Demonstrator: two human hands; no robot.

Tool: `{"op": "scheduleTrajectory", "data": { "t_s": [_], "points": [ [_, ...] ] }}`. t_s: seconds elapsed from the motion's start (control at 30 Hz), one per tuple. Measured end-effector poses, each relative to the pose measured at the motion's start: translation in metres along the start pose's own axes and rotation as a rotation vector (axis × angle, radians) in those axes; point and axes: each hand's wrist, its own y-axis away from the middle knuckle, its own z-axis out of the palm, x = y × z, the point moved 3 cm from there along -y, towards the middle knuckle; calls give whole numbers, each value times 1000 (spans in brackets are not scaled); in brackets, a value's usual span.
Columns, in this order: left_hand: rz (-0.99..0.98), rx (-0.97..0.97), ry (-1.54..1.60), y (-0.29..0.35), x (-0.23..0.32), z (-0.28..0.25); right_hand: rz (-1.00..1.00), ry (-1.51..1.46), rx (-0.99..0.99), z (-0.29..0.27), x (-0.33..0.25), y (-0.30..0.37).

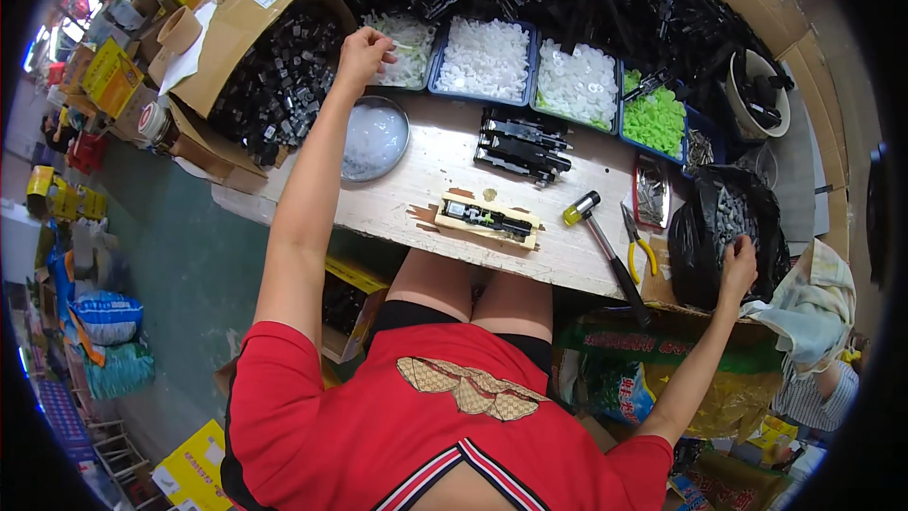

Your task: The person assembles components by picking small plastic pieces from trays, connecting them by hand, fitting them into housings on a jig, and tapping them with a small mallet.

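Note:
My left hand (364, 59) reaches forward to the edge of a bin of pale translucent and greenish plastic pieces (409, 49). Its fingers are pinched together, and whatever they hold is too small to name. At the right, my right hand (739, 269) dips into a black plastic bag (695, 241) of small grey parts (730, 213). The fingers there are curled closed over the parts, their tips hidden. Between my arms, near the table's front edge, lies a cream-coloured fixture block (454, 220) with a black and silver mechanism (487, 218) seated in it.
Black assemblies (520, 147) lie behind the fixture. A round metal dish (397, 156), a hammer (605, 246), yellow-handled pliers (643, 251) and a red tray of metal pins (653, 191) surround it. Bins of white discs (579, 80) and green pieces (654, 121) line the back; a carton of black parts (284, 85) stands left.

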Motion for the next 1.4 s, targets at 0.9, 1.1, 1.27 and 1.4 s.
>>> {"op": "scheduleTrajectory", "data": {
  "t_s": [0.9, 1.1, 1.27, 1.4],
  "points": [
    [-115, 152, 467, 132, 13, -80, -154, -341, 351, -27, -21, 14],
    [251, 210, -398, 170, -8, -72, -256, -454, 425, -53, -77, 26],
    [392, 164, -547, 171, -18, -56, -334, -324, 372, -44, -95, 36],
    [433, 114, -645, 170, -25, -51, -391, -289, 399, -51, -110, 45]
  ]
}}
